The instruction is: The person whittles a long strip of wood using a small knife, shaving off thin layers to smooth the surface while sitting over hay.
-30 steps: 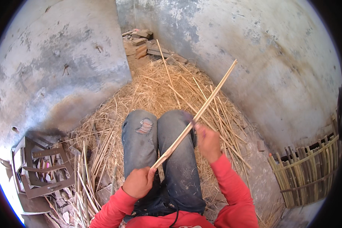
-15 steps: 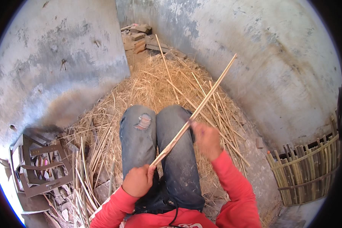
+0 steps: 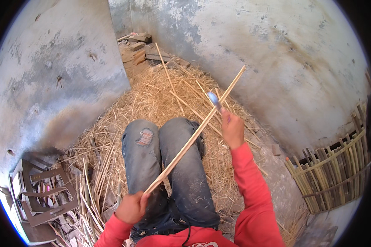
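Note:
A long pale bamboo strip (image 3: 188,142) slants across my lap, its far end raised toward the right wall. My left hand (image 3: 131,208) is closed around its near end, above my left thigh. Farther up the strip, my right hand (image 3: 233,128) grips a knife. The bright, motion-blurred knife blade (image 3: 213,98) lies across the strip, apparently against it, near its far end. The knife's handle is mostly hidden in my fingers. My knees, in worn jeans (image 3: 178,136), are beneath the strip.
Curly shavings (image 3: 140,103) cover the floor ahead, with loose strips on them. More cut strips (image 3: 88,193) lie at left beside a broken frame (image 3: 49,213). A bamboo slat panel (image 3: 332,181) leans at right. Bricks (image 3: 139,56) sit in the far corner between walls.
My right hand has slid the knife away from me, up along the strip toward its far end. My left hand keeps its hold on the near end. The view has shifted slightly.

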A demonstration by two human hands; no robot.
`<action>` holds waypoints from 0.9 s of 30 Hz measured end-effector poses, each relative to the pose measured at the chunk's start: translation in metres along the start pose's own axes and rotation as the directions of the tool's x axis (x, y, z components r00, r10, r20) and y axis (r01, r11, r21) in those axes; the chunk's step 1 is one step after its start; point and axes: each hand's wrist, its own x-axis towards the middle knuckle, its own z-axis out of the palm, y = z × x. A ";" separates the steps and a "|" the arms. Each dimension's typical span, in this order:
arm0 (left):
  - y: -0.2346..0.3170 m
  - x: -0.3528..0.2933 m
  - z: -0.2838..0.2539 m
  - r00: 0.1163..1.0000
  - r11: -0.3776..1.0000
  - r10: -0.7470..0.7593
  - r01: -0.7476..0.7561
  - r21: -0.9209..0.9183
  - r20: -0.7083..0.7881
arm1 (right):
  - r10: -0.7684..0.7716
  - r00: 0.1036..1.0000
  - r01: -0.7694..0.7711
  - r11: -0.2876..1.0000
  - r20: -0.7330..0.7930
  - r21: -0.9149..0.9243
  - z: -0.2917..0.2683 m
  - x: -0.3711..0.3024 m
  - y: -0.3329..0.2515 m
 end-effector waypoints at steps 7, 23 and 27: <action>-0.072 -0.074 -0.036 0.996 0.936 0.030 0.001 0.351 -0.082 | 0.105 0.982 -0.117 0.991 -0.157 -0.071 -0.005 0.073 0.062; -0.092 -0.077 -0.003 0.979 0.861 0.095 0.009 0.508 -0.179 | -0.181 0.897 0.138 0.981 0.403 0.135 -0.030 -0.120 -0.081; -0.098 -0.081 0.005 0.961 0.835 0.121 0.037 0.549 -0.249 | -0.115 0.988 0.107 0.991 0.100 0.081 -0.034 -0.056 -0.048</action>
